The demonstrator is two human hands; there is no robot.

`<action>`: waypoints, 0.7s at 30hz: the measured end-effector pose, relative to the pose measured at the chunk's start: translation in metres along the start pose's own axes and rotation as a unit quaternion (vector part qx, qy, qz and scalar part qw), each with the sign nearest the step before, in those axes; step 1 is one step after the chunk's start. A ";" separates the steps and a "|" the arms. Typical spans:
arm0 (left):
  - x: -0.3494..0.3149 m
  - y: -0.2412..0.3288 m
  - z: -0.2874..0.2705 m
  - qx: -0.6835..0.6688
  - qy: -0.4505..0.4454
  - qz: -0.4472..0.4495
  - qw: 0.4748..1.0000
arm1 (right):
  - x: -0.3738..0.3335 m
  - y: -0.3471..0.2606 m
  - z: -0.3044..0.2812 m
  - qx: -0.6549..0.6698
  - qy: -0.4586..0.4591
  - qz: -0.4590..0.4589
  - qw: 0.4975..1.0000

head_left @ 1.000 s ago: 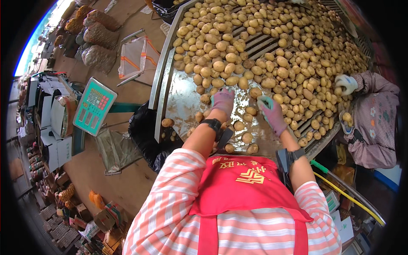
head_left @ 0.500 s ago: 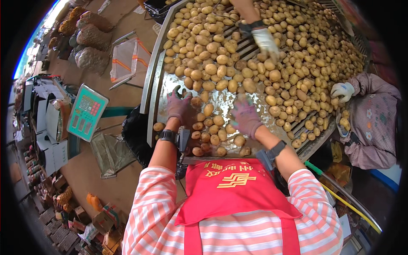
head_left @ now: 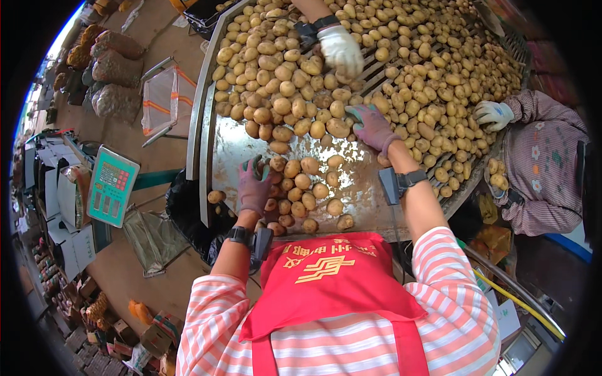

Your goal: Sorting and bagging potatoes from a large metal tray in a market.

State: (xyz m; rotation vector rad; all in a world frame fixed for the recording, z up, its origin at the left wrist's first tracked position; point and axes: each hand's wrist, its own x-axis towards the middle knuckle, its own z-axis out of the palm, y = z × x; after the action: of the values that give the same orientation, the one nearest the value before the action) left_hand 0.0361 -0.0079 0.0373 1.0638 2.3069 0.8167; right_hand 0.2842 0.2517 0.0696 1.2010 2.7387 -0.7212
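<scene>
Bright glare; edges seemingly soft.

Yellow characters point(head_left: 342, 248), 1 emblem point(head_left: 324, 269) on red apron point(head_left: 338, 301); markings point(head_left: 114, 176) on teal scale point(head_left: 113, 188).

Both forearms point(head_left: 421, 207) are extending past the red apron point(head_left: 338, 297); the gloved left hand point(head_left: 254, 187) is pointing away, near it, while the gloved right hand point(head_left: 377, 129) is angling inward, farther off.

Yellow-brown, unpeeled potatoes point(head_left: 302, 182), rounded to oval and some smudged darker, lie loose in a small group on the near left part of the metal tray point(head_left: 370, 203), several touching and a few apart, while a dense heap point(head_left: 284, 88) of more spreads over its far part.
</scene>
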 end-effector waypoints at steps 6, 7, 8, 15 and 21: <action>0.013 0.098 0.021 0.047 -0.161 0.214 0.962 | -0.013 -0.030 -0.009 -0.154 -0.126 -0.005 0.980; 0.019 0.104 0.033 0.047 -0.159 0.212 0.963 | -0.017 -0.049 -0.010 -0.180 -0.114 0.023 0.977; 0.025 0.107 0.047 0.101 -0.170 0.246 0.949 | -0.022 -0.062 -0.009 -0.207 -0.102 0.051 0.972; 0.041 0.119 0.085 0.264 -0.217 0.307 0.888 | -0.042 -0.040 0.037 -0.248 0.029 0.036 0.968; 0.023 0.113 0.078 0.266 -0.259 0.180 0.911 | -0.048 -0.015 0.041 -0.270 -0.014 -0.113 0.956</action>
State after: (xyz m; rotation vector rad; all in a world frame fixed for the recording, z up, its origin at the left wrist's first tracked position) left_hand 0.1286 0.0942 0.0549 1.7297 1.9201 -0.0297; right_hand 0.3016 0.1920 0.0507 0.7613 2.7942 0.0209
